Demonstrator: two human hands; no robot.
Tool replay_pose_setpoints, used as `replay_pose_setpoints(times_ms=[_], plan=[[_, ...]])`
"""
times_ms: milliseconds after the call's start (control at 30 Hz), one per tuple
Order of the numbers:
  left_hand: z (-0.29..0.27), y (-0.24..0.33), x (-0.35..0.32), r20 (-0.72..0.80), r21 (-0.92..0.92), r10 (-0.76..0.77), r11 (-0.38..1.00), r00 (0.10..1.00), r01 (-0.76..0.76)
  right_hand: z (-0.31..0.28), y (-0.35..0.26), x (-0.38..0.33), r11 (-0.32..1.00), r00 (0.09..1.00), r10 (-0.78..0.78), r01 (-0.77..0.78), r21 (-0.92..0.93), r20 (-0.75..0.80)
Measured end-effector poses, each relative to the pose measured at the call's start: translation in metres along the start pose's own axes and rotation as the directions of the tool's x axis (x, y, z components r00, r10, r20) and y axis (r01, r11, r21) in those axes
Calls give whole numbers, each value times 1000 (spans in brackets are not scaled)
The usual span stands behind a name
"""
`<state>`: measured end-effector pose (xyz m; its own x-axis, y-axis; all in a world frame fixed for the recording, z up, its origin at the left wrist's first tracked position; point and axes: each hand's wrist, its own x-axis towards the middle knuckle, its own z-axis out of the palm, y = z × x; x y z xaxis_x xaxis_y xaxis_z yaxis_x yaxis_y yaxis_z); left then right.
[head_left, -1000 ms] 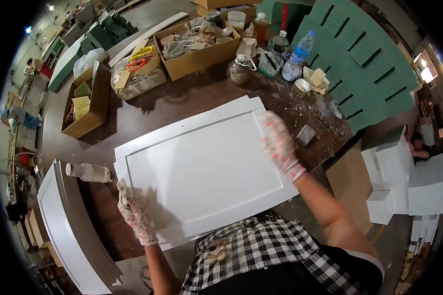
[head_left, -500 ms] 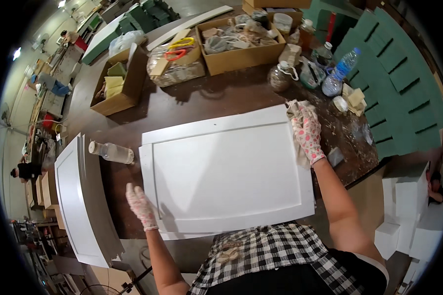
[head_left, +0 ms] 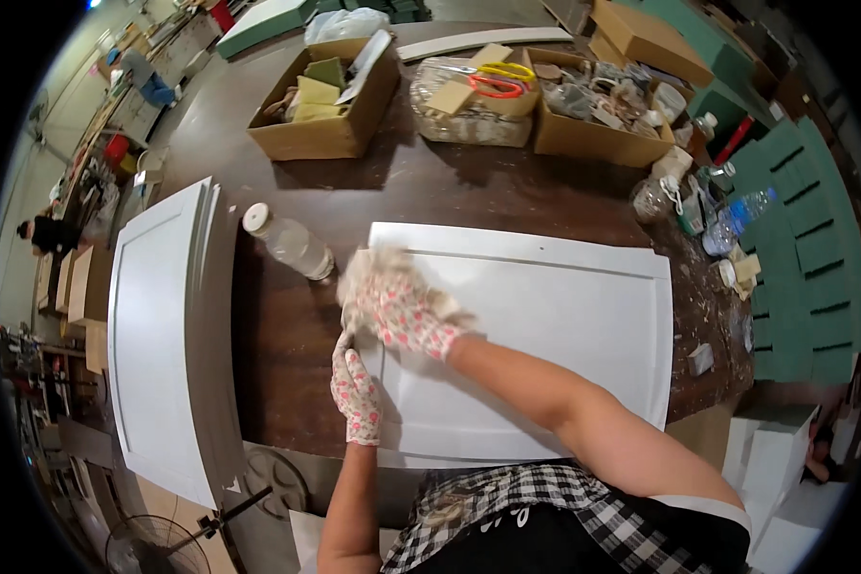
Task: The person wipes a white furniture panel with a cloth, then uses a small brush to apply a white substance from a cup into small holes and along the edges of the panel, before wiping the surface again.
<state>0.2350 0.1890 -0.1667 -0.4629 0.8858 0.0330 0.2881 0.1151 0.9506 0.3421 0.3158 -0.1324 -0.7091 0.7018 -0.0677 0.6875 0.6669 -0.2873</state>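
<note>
A white framed panel (head_left: 564, 316) lies flat on the dark brown table (head_left: 287, 383). My right hand (head_left: 409, 314), in a pink-spotted white glove, grips a beige rag (head_left: 365, 277) at the panel's upper left edge; rag and fingers are blurred by motion. Just below it, my left hand (head_left: 357, 397), gloved alike, rests along the panel's left edge with its fingers stretched out and nothing in them. A clear bottle with a white cap (head_left: 297, 247) lies left of the rag. Farther left is a stack of similar white panels (head_left: 158, 335).
Along the back are a cardboard box with sponge pads (head_left: 306, 143), scissors with red and yellow handles (head_left: 502, 78) on a wrapped bundle, and another filled box (head_left: 593, 139). Several bottles (head_left: 737, 215) stand at right, near green slotted boards (head_left: 804, 258). A fan (head_left: 153, 550) is lower left.
My right hand has swept the rag from the panel's right edge across to its left edge. My left hand remains by the left edge. The whole view has shifted.
</note>
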Motion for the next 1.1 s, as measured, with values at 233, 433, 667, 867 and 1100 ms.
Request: replay_pose_setpoints(times_ms=[233, 433, 667, 867, 1100], plan=[[5, 21, -5, -273, -435, -71, 899, 959, -58, -42, 49, -5, 886, 856, 276, -50, 461, -438], [-6, 21, -5, -265, -589, -123, 806, 956, -60, 10, -30, -58, 971, 972, -184, 156, -184, -148], [-15, 18, 12, 434, 391, 339, 764, 834, -514, 25, -38, -185, 900, 910, -409, 415, 136, -70], [-19, 21, 22, 549, 406, 126, 824, 826, -396, 12, 56, -363, 998, 989, -49, 44, -37, -141], [-29, 1, 35, 560, 57, 119, 982, 820, -182, 36, 37, -349, 919, 890, 392, -389, 61, -233]])
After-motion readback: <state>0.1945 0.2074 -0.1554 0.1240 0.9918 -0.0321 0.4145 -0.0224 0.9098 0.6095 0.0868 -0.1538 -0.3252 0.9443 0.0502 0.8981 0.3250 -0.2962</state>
